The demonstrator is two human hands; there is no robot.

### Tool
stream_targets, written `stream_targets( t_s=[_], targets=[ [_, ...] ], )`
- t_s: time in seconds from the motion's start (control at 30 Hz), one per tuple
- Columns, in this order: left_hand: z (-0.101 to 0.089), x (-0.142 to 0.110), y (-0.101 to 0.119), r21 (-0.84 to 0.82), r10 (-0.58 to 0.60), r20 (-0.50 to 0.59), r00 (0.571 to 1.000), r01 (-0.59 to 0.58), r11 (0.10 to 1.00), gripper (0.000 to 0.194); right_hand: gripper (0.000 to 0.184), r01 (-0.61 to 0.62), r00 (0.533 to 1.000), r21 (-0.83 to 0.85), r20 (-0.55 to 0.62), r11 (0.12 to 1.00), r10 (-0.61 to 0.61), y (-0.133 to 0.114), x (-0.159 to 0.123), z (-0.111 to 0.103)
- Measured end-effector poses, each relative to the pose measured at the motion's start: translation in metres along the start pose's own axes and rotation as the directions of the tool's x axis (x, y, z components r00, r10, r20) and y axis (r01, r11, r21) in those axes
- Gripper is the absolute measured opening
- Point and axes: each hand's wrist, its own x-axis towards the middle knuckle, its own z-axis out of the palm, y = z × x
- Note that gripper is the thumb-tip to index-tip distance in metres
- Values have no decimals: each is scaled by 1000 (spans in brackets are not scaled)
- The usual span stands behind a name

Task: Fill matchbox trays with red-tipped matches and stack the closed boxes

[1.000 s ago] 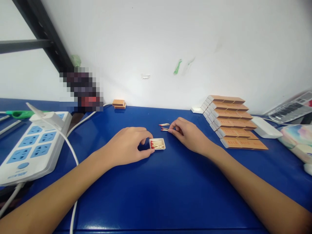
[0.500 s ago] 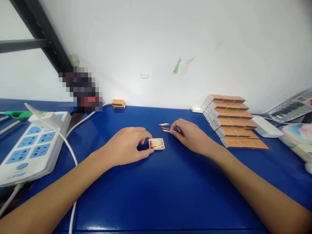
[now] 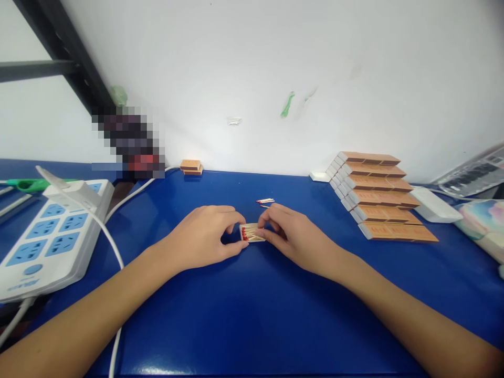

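A small open matchbox tray (image 3: 258, 241) lies on the blue table, with several red-tipped matches (image 3: 249, 234) side by side in it. My left hand (image 3: 207, 234) grips the tray's left end between thumb and fingers. Over the tray's right end, my right hand (image 3: 289, 231) pinches a match, mostly hidden among the others and by the fingertips. Just behind the tray, a few loose matches (image 3: 265, 200) lie on the table, partly covered by my right fingers.
Stacked matchboxes (image 3: 386, 197) rise in steps at the right. Two more matchboxes (image 3: 191, 167) sit by the wall. A white power strip (image 3: 59, 231) with a cable (image 3: 114, 247) occupies the left side. A white block (image 3: 435, 205) and a pastel-coloured pouch (image 3: 482, 220) are at far right.
My right hand has come left and toward me from the loose matches to the tray, bringing a match. My left hand stays on the tray.
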Motion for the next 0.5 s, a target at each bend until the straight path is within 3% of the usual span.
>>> stream_targets(
  t_s=[0.1, 0.23, 0.5],
  targets=[
    [0, 0, 0, 1, -6, 5, 1000, 6, 1000, 22, 13, -50, 996, 47, -65, 998, 53, 12, 4, -2],
    [0, 0, 0, 5, 4, 4, 1000, -4, 1000, 22, 14, -80, 979, -61, -192, 995, 67, 39, 11, -6],
    [-1, 0, 0, 9, 9, -1, 1000, -9, 1000, 23, 19, -86, 984, -140, -167, 986, 63, 55, 17, -1]
  ],
)
